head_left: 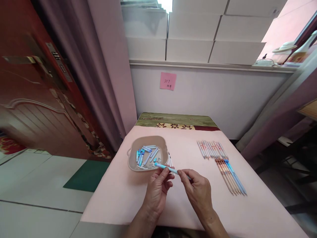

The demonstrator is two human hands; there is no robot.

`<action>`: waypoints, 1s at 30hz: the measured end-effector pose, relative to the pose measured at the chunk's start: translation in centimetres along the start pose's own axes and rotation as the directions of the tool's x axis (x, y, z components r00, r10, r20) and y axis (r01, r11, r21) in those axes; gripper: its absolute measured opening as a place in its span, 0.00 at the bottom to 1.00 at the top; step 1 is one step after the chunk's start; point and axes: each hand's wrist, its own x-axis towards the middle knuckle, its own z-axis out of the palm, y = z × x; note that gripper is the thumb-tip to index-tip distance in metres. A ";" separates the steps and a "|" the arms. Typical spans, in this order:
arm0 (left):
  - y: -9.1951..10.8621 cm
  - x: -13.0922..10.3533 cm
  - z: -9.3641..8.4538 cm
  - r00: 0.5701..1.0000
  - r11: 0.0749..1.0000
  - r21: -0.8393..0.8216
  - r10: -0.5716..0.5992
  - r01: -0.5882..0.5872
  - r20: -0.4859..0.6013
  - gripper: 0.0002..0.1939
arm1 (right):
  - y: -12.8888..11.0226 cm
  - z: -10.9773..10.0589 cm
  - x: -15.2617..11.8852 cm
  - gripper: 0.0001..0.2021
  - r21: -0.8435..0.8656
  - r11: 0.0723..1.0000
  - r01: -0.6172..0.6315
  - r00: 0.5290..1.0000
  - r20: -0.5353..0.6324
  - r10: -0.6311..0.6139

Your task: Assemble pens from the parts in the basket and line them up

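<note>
A light blue pen [172,170] with a brighter blue end is held between both hands over the pink table cover. My left hand [158,186] pinches it near the bright end, beside the bin. Its other end is in the closed fingers of my right hand [198,186]. Just left of them, a beige bin [132,162] holds several blue and lilac pen parts [146,155] and small white pieces. Some thin white sticks [169,160] lie between the bin and the hands, partly hidden by the fingers.
On the right of the pink-covered table [183,142] lies a row of patterned pens [212,149]. Nearer are brown-topped pens [227,177] beside blue ones [236,178]. A pink note [167,81] is on the wall behind; a red door [49,109] stands left.
</note>
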 end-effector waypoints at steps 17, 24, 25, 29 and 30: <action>0.6 0.2 -0.1 0.999 0.997 -0.070 0.021 -0.023 -0.036 0.05 | -0.3 0.1 -0.4 0.12 0.203 0.975 -0.089 0.994 0.085 0.073; 0.7 -0.1 0.0 1.000 0.999 -0.040 0.009 -0.008 0.027 0.06 | 0.2 0.0 -0.4 0.21 0.202 0.966 -0.164 0.979 0.153 0.134; 0.7 0.0 0.0 0.999 0.999 -0.041 0.021 -0.020 0.025 0.06 | 0.2 0.0 -0.4 0.19 0.187 0.971 -0.150 0.981 0.149 0.123; 0.8 0.4 -0.3 0.997 0.997 -0.032 0.074 -0.073 0.029 0.09 | -0.1 0.1 -0.4 0.13 0.157 0.987 -0.034 0.998 0.055 0.026; 0.9 0.4 -0.4 0.996 0.996 -0.030 0.079 -0.078 0.032 0.09 | -0.2 0.1 -0.5 0.12 0.156 0.988 -0.016 0.999 0.038 0.010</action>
